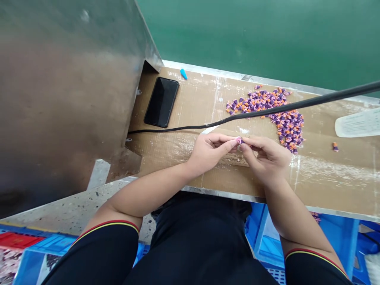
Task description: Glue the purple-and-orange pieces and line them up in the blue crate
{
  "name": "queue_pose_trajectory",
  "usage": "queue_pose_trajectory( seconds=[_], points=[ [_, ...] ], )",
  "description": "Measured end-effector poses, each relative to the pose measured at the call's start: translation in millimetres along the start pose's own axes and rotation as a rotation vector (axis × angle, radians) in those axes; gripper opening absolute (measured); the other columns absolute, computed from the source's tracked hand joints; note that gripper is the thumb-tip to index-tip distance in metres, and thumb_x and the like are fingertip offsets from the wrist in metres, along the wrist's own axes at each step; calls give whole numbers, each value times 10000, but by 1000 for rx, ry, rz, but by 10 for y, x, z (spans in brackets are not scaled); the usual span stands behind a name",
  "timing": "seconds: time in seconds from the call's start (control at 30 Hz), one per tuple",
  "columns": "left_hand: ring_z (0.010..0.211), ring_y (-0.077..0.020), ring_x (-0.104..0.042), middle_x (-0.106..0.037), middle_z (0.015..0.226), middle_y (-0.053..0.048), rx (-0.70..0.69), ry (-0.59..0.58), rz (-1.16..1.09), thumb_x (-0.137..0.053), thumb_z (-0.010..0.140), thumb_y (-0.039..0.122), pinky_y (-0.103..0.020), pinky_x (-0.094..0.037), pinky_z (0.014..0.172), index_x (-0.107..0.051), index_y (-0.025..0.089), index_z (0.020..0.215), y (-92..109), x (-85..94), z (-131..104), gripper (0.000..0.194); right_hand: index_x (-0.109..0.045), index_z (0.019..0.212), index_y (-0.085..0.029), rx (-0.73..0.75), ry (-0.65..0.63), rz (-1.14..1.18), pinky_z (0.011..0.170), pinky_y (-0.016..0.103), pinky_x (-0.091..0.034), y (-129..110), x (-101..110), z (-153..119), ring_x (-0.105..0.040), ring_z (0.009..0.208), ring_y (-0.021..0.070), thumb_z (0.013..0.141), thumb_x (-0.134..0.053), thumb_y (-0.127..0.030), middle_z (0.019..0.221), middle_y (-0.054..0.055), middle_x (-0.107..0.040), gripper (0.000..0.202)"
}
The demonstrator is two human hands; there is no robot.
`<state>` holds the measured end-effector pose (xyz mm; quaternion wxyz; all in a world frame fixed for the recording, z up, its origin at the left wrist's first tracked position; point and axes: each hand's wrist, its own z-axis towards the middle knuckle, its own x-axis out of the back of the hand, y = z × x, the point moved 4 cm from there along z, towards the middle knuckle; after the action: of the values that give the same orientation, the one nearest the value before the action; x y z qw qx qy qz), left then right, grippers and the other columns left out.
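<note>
Between my two hands, over the cardboard-covered table point(190, 103), is a small purple and pink piece point(241, 141), partly hidden by my fingertips. My left hand point(210, 152) pinches its pink end between thumb and forefinger. From the other side, the thumb and fingers of my right hand point(267, 158) close on its purple end. Just beyond my right hand lies a pile of small purple, orange and pink pieces point(289, 126), which look like the same kind. One lone purple and orange piece point(335, 147) stands apart to the right.
A black cable point(267, 112) crosses above the table and partly over the pile. A phone point(162, 102) and a small blue object point(183, 74) lie at the left. A metal housing point(74, 91) rises there. A translucent white item point(359, 123) is at right; blue crates point(335, 233) stand below.
</note>
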<state>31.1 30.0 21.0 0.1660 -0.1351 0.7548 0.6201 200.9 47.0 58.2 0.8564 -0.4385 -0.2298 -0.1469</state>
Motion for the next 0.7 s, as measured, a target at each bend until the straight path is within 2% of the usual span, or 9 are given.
queue_pose_trajectory(
  seconds=[0.2, 0.4, 0.53, 0.63, 0.7],
  points=[
    [949, -206, -830, -863, 1034, -84, -226, 29, 195, -855, 924, 525, -349, -705, 910, -870, 219, 962, 49, 7, -39, 309, -824, 975, -309, 35, 50, -80, 697, 352, -709, 13, -4, -33, -826, 754, 224, 993, -786, -322, 883, 22, -856, 45],
    [932, -195, -822, -861, 1010, -74, -373, 27, 343, -754, 1017, 413, -330, -679, 854, -853, 226, 976, 68, 0, -69, 216, -813, 1018, -329, 168, 94, -129, 718, 325, -712, -101, 2, -50, -840, 766, 212, 964, -820, -192, 922, -7, -870, 148],
    [953, -200, -821, -861, 1042, -74, -427, 30, 418, -738, 1028, 362, -342, -678, 879, -849, 233, 1031, 81, -2, -102, 171, -808, 1032, -329, 143, 78, -175, 752, 346, -728, -137, -1, -86, -852, 803, 230, 964, -820, -198, 961, 1, -875, 148],
    [967, -197, -820, -859, 1071, -82, -544, 33, 466, -746, 1016, 298, -351, -683, 931, -856, 234, 1049, 99, -19, -134, 131, -803, 1034, -331, 158, 121, -178, 760, 363, -738, -142, -6, -114, -858, 815, 245, 953, -828, -201, 958, 4, -875, 156],
    [991, -187, -814, -853, 1084, -77, -596, 33, 418, -758, 1009, 275, -346, -682, 952, -861, 254, 1072, 87, -27, -143, 123, -803, 1061, -334, 182, 157, -161, 761, 370, -741, -134, -11, -120, -862, 837, 251, 951, -824, -184, 970, 7, -877, 188]
  ],
)
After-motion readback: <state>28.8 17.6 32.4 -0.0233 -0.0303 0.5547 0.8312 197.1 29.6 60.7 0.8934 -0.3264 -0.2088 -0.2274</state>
